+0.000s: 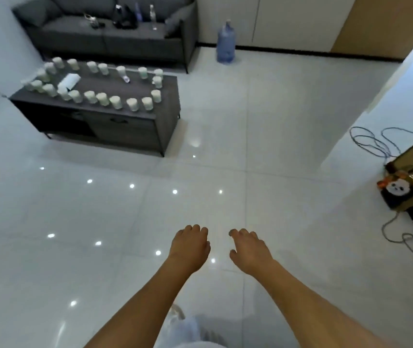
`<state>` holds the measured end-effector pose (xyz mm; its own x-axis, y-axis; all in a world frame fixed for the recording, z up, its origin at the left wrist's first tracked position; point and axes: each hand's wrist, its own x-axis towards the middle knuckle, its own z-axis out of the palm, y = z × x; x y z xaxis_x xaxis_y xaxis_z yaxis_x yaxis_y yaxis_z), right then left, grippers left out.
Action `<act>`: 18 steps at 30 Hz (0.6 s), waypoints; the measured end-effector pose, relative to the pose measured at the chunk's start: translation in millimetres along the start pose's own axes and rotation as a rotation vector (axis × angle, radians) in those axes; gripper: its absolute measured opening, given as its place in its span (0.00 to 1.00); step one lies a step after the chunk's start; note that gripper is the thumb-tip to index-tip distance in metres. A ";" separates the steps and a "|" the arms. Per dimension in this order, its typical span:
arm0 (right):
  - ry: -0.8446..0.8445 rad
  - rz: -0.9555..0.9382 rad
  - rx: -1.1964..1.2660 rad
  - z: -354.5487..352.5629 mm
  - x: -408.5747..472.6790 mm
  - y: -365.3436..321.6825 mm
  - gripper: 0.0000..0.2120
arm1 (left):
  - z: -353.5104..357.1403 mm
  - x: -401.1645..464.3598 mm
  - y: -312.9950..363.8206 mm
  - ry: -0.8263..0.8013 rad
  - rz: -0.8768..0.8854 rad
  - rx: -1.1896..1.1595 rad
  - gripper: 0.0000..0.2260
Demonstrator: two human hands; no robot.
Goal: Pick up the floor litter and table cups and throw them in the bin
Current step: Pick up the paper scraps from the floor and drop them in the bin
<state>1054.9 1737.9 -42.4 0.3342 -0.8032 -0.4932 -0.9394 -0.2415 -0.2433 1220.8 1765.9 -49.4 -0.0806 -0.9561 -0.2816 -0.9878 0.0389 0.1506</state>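
No legible text anywhere — only a panda picture (wordless) on the box point(402, 194).

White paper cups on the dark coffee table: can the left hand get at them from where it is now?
Probably not yet. The left hand hangs empty over bare floor, well short of the cups; nothing blocks the way.

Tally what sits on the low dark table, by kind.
Cups: 20, roughly; the left end is blurred
White packet: 1
Small bottle lying down: 1
Total: 22, roughly
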 end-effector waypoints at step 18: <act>-0.179 -0.619 -0.311 -21.6 268.0 -473.9 0.24 | -80.2 -63.7 -475.1 0.122 -0.787 -0.286 0.17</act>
<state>1588.0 1625.3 -41.2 0.7950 -0.3732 -0.4781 -0.5428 -0.7895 -0.2863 1705.9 1785.0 -27.0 0.6480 -0.6987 -0.3032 -0.6766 -0.7109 0.1920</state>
